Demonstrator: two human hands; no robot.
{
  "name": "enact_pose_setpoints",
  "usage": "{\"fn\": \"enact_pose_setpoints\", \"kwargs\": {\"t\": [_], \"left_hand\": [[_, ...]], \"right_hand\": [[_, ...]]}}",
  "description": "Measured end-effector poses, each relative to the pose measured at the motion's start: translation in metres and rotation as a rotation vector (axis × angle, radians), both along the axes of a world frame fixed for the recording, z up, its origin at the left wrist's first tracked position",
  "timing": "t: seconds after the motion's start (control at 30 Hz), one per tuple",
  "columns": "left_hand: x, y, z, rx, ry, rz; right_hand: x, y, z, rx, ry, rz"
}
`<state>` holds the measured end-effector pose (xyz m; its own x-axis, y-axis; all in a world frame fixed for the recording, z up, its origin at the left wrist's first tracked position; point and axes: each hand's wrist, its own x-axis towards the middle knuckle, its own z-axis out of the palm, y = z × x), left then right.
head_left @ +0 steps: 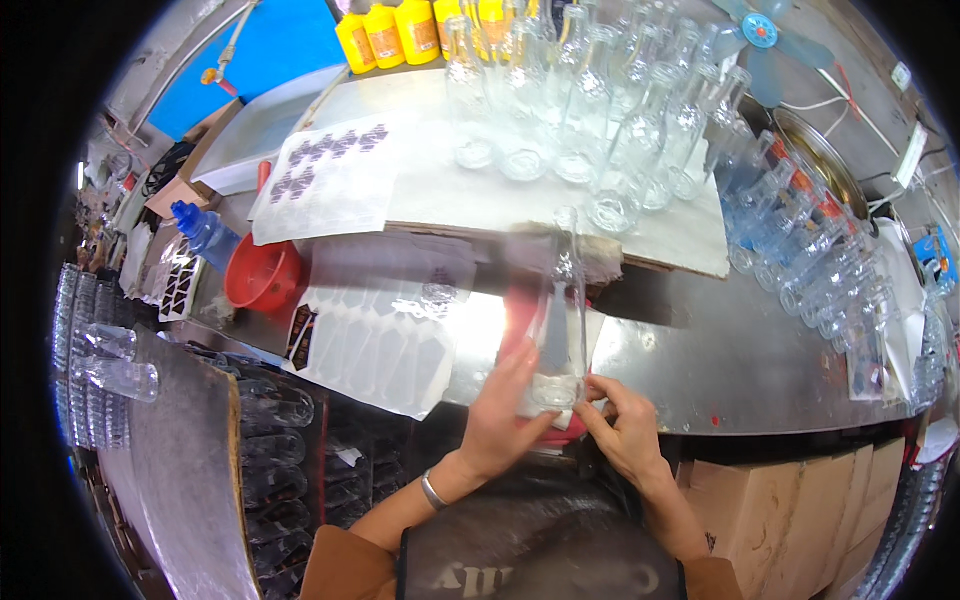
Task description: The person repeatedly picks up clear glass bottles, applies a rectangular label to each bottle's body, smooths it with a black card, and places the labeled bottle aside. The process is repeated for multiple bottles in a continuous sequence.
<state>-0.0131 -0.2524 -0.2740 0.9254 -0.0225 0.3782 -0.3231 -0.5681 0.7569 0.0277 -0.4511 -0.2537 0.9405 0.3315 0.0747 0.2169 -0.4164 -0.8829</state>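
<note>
A clear glass bottle (556, 310) stands at the near edge of the shiny metal table (720, 370), neck pointing away from me. My left hand (505, 410) grips its lower left side, a bracelet on the wrist. My right hand (620, 425) pinches the bottle's base from the right. A sheet of label backing paper (385, 345) lies just to the left, mostly peeled, with dark labels at its left edge.
Many empty clear bottles (590, 110) stand on a white board behind. More bottles with orange caps (810, 250) lie at the right. A red funnel (262, 275), a label sheet (325, 175), yellow bottles (400, 30) and cardboard boxes (800, 510) surround the spot.
</note>
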Motion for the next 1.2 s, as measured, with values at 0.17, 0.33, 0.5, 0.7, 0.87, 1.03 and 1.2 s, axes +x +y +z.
{"fn": "enact_pose_setpoints", "kwargs": {"t": [0.17, 0.33, 0.5, 0.7, 0.87, 1.03, 1.2], "left_hand": [[0.013, 0.039, 0.009, 0.079, -0.032, 0.063], [0.110, 0.168, 0.017, 0.294, -0.241, 0.658], [0.166, 0.306, 0.015, 0.537, -0.003, 1.011], [0.167, 0.285, 0.018, 0.697, 0.182, 0.992], [0.138, 0.246, 0.022, 0.646, 0.059, 0.794], [0.147, 0.316, 0.006, 0.610, 0.019, 0.900], [0.144, 0.311, -0.004, 0.583, 0.044, 0.971]], "right_hand": [[0.003, -0.020, -0.010, 0.024, 0.118, -0.049], [0.014, -0.048, -0.030, 0.091, 0.191, -0.170], [0.022, -0.041, -0.030, 0.083, 0.237, -0.114], [0.027, -0.035, -0.030, 0.096, 0.214, -0.113], [0.023, -0.037, -0.034, 0.093, 0.095, -0.141], [0.017, -0.038, -0.030, 0.098, 0.099, -0.119], [0.012, -0.037, -0.027, 0.106, 0.092, -0.128]]}}
